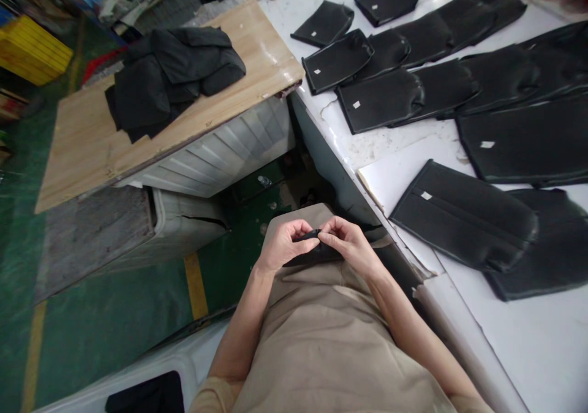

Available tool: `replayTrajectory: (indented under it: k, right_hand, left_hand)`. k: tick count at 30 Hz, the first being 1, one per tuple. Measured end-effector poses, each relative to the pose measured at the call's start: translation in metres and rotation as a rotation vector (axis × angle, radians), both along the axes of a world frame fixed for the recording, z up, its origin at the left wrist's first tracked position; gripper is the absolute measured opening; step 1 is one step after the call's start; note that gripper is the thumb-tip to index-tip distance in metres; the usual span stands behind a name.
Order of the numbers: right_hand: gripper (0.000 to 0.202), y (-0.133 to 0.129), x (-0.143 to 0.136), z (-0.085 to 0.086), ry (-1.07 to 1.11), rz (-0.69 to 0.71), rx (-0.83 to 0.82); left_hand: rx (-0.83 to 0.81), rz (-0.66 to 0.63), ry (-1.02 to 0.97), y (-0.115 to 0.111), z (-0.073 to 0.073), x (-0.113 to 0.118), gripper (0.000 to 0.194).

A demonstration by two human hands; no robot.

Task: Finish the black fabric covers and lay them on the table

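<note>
Both hands meet in front of my lap at the middle of the view. My left hand (289,242) pinches one part of a black piece (309,236), thumb and forefinger closed on its edge. Close beside it, my right hand (342,238) has thumb and fingertips pressed on the same piece at its right end. Most of the piece lies behind or below the fingers, so its full shape is hidden. Black leather-like pieces (468,214) with small white labels lie in rows on the white table (519,352) at the right.
A wooden board (78,149) on white crates carries a heap of black fabric pieces (169,73) at the upper left. Yellow crates (34,48) stand at the far left. A black item (147,394) lies on a white surface at the lower left.
</note>
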State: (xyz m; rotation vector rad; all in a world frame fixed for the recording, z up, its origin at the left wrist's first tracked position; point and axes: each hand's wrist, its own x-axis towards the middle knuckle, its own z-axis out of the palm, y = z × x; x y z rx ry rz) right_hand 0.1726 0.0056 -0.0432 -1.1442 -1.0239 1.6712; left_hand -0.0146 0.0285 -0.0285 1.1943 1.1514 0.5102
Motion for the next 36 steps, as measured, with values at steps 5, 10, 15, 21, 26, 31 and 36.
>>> replayTrajectory:
  k: [5,10,15,21,26,31,36]
  right_hand:
    - [0.029,-0.001,0.000,0.000,0.036,-0.003,-0.032]
    - [0.028,-0.002,-0.002,0.001,0.070,-0.018,-0.039]
    - [0.033,-0.001,0.001,0.002,0.161,-0.071,-0.035]
    - [0.024,-0.002,0.016,-0.001,0.095,-0.037,-0.002]
    - [0.023,-0.004,0.033,-0.002,-0.069,0.019,0.077]
    - [0.024,-0.008,0.055,-0.010,-0.211,0.132,0.111]
    - [0.029,-0.014,0.055,-0.029,-0.049,-0.035,0.002]
  left_hand:
    - [-0.007,-0.016,-0.031,0.000,0.002,-0.002,0.027]
    - [-0.053,-0.025,-0.063,0.001,0.010,-0.001,0.032]
    - [-0.134,0.065,-0.169,-0.001,0.011,-0.003,0.035]
    - [-0.101,0.188,-0.265,0.000,0.012,-0.011,0.035]
    - [-0.101,0.320,-0.309,0.001,0.010,-0.018,0.037]
    - [-0.077,0.504,-0.357,0.003,0.008,-0.031,0.041]
    - [-0.042,0.570,-0.369,0.006,0.006,-0.038,0.034]
